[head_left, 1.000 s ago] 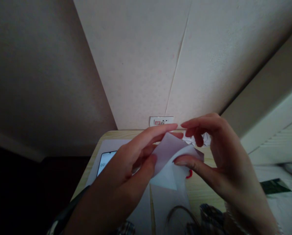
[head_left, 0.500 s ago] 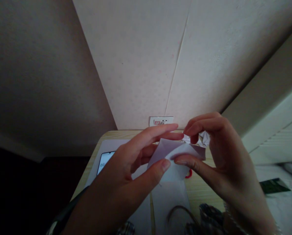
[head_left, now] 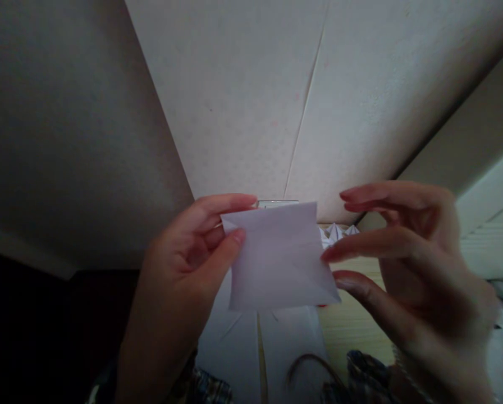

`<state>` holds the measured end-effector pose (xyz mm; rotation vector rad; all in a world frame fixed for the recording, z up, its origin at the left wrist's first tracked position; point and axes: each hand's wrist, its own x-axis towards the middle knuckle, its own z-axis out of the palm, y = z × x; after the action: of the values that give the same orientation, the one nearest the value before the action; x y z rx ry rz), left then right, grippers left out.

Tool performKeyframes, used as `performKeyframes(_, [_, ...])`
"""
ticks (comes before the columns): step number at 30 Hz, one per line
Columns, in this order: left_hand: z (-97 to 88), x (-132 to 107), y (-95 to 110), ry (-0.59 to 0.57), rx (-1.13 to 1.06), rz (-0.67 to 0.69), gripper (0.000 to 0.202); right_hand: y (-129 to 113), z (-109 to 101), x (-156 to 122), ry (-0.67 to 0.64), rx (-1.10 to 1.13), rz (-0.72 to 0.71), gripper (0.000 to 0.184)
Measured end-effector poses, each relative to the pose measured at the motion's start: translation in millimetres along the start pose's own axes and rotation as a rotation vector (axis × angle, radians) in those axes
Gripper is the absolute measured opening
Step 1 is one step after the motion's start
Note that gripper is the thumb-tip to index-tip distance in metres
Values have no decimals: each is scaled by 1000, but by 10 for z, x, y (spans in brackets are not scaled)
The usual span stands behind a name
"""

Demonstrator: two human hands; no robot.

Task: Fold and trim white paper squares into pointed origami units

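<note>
A small white sheet of paper (head_left: 280, 258), roughly square, hangs opened out above the table and faces me. My left hand (head_left: 184, 264) pinches its upper left corner, thumb in front and fingers behind. At the sheet's right edge is my right hand (head_left: 424, 275), with thumb and fingers apart. Its index fingertip and thumb tip are at the edge; whether they touch it I cannot tell. Behind the sheet, several folded white paper pieces (head_left: 334, 233) stand at the table's back.
Two larger white sheets, a left one (head_left: 238, 348) and a right one (head_left: 289, 342), lie on the wooden table (head_left: 356, 308). A bit of something red (head_left: 322, 306) peeks out below the held paper. Behind the table is a wall with a socket plate (head_left: 277, 203), mostly covered.
The small paper has gone from bent over between both hands to spread out flat. My right hand has moved right and its fingers have parted. My left hand has shifted left, hiding the phone.
</note>
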<state>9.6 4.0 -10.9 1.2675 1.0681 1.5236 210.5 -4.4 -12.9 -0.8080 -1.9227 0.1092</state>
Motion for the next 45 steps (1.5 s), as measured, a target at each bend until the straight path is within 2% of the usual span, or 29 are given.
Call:
performKeyframes(4, [20,-14,-22,141,-33,21,23,24,80,14,98,122,69,31])
performKeyframes(8, [28,-30,10,183,-23,49,24,30,122,25,105,164,148,25])
performKeyframes(10, [31,-37,43,155,-33,-64,25,21,121,20,66,160,167,18])
performKeyframes(12, [42,-39,71,147,-39,-93,19,12,125,13,41,161,186,17])
performKeyframes(14, [60,-35,82,140,-43,-102,13,12,139,12,65,171,213,24])
performKeyframes(17, [88,-24,75,105,-47,-127,16,27,166,35,101,163,250,40])
performKeyframes(20, [97,-15,72,42,0,-181,12,38,175,71,77,111,241,36])
performKeyframes(23, [80,-9,83,-29,66,-188,5,31,178,89,80,81,222,31])
performKeyframes(26, [50,0,87,-94,107,-211,4,27,192,85,107,86,231,40])
performKeyframes(31, [20,46,65,-122,139,-201,9,47,206,83,121,79,227,48])
performKeyframes(38, [21,41,76,-112,123,-237,4,45,191,101,90,42,200,33])
performKeyframes(45, [-10,39,29,-117,199,-210,12,10,187,83,133,38,181,23])
